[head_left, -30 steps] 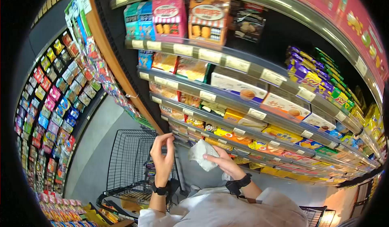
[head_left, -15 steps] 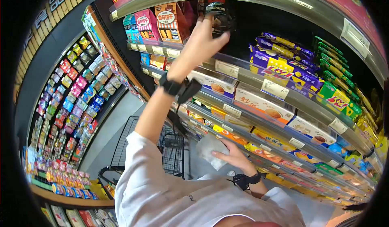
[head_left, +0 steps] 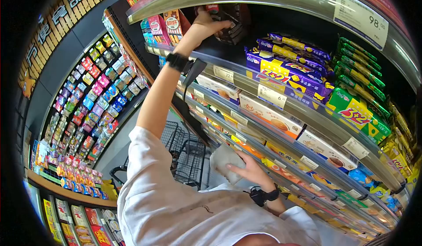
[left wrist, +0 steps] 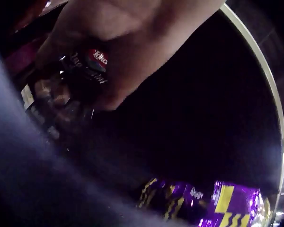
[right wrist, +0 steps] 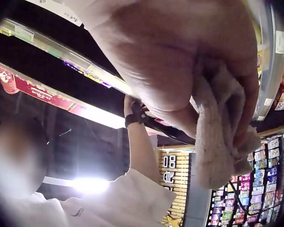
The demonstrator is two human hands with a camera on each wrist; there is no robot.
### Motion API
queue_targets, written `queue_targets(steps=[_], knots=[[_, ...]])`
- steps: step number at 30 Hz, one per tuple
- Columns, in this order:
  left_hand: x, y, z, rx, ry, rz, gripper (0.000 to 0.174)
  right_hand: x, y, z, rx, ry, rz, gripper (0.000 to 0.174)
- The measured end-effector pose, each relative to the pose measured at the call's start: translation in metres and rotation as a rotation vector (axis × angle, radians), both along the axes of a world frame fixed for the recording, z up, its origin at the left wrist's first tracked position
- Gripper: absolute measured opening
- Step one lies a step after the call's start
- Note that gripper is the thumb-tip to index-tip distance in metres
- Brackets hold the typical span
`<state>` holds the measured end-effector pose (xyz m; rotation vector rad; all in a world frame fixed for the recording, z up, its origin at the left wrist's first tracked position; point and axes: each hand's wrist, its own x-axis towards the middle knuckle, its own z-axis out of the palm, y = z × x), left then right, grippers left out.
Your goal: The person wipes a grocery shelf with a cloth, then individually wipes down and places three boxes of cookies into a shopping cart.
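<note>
On the upper shelf my left hand (head_left: 202,30) is at a dark Quadratini wafer bag (head_left: 236,24), its thumb across the near side. In the left wrist view the thumb and fingers grip the top of this bag (left wrist: 57,97) from both sides, below the red brand mark. Some of the fingers are hidden behind it. Lower down, in front of the body, my right hand (head_left: 254,172) holds a crumpled whitish cloth (head_left: 223,163). Up close in the right wrist view, the folded cloth (right wrist: 213,142) hangs out between fingers and palm.
Left of the wafer bag stand orange and pink cookie boxes (head_left: 173,26). Purple biscuit packs (head_left: 281,72) and green ones (head_left: 358,114) lie to its right. A shelf edge (head_left: 263,9) runs overhead. A black wire cart (head_left: 189,158) stands below on the floor.
My left hand has risen from beside the cart to the upper shelf and taken hold of the wafer bag, which now sits tilted. My right hand keeps the cloth low in front.
</note>
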<state>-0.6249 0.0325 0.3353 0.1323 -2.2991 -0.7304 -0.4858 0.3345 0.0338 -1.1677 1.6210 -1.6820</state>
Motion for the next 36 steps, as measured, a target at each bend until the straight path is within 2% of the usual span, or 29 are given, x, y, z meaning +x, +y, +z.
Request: queue_targets(steps=[1,2,3,5,6,7,9,11,12,13,15,16,17,18,19,20,21,23,24,27,28,29,31,32,33,34,36], knots=[[0.018,0.01,0.003,0.134,-0.018,-0.132,0.091,0.0,0.0,0.001,-0.036,0.016,-0.036,0.058],[0.021,0.002,-0.004,0.097,-0.033,0.008,0.08,-0.001,0.0,-0.003,-0.038,0.012,-0.04,0.058],[0.031,0.011,-0.003,0.095,-0.036,0.004,0.08,-0.004,-0.002,-0.009,-0.001,-0.034,-0.003,0.058],[0.073,0.038,-0.005,0.239,0.06,-0.185,0.086,-0.006,-0.003,-0.012,0.041,-0.079,0.041,0.059],[0.084,0.043,-0.019,0.072,0.242,-0.059,0.076,-0.007,-0.005,-0.012,0.07,-0.13,0.063,0.058],[0.094,0.046,-0.027,0.178,0.291,-0.158,0.072,-0.007,-0.008,-0.011,0.101,-0.181,0.084,0.058],[0.114,0.062,-0.046,0.261,0.477,-0.129,0.077,-0.004,-0.013,-0.006,0.113,-0.219,0.069,0.06],[0.134,0.071,-0.07,0.148,0.653,-0.027,0.086,0.001,-0.019,-0.005,0.135,-0.261,0.053,0.062],[0.149,0.078,-0.08,-0.149,0.772,0.133,0.077,0.002,-0.023,-0.008,0.095,-0.185,0.006,0.058],[0.159,0.066,-0.103,-0.16,0.811,0.104,0.08,0.002,-0.027,-0.008,0.053,-0.107,-0.04,0.055],[0.178,0.069,-0.113,-0.074,0.938,-0.121,0.086,0.002,-0.031,0.002,0.111,-0.154,-0.065,0.051],[0.196,0.068,-0.118,-0.069,0.942,-0.119,0.086,0.003,-0.035,0.009,0.161,-0.202,-0.087,0.047],[0.219,0.065,-0.125,0.199,0.807,-0.088,0.086,0.006,-0.045,0.014,0.166,-0.199,-0.086,0.047],[0.237,0.062,-0.129,0.46,0.664,-0.057,0.086,0.011,-0.058,0.02,0.022,-0.268,-0.139,0.042],[0.252,0.061,-0.129,0.652,0.553,-0.08,0.074,0.014,-0.069,0.024,-0.12,-0.338,-0.19,0.037],[0.262,0.048,-0.147,0.707,0.416,-0.084,0.071,0.015,-0.082,0.021,-0.127,-0.49,-0.106,0.035],[0.271,0.033,-0.171,0.762,0.281,-0.086,0.067,0.024,-0.096,0.018,-0.113,-0.488,-0.098,0.035],[0.281,0.032,-0.203,0.745,0.351,-0.084,0.066,0.045,-0.127,0.01,-0.239,-0.744,0.035,0.04],[0.293,0.028,-0.215,0.793,0.376,-0.048,0.068,0.052,-0.139,0.003,-0.158,-0.789,0.087,0.049],[0.335,-0.001,-0.231,0.776,0.441,0.084,0.068,0.083,-0.167,-0.001,0.012,-0.791,0.114,0.052],[0.35,-0.011,-0.233,0.765,0.451,0.129,0.065,0.092,-0.172,0.009,0.153,-0.819,0.078,0.05],[0.371,-0.021,-0.233,0.76,0.398,0.169,0.064,0.092,-0.179,0.001,0.207,-0.824,0.107,0.05],[0.401,-0.043,-0.246,0.855,0.478,0.175,0.064,0.091,-0.201,-0.021,0.16,-0.761,0.342,0.046],[0.419,-0.05,-0.244,0.947,0.438,0.158,0.067,0.107,-0.217,0.009,0.197,-0.739,0.272,0.04],[0.429,-0.057,-0.253,1.048,0.502,0.079,0.069,0.112,-0.229,0.013,0.23,-0.709,0.237,0.039],[0.44,-0.061,-0.257,1.041,0.516,0.098,0.071,0.12,-0.241,0.002,0.262,-0.693,0.08,0.038],[0.456,-0.067,-0.264,1.019,0.573,0.106,0.074,0.134,-0.261,0.005,0.225,-0.717,0.276,0.036]])
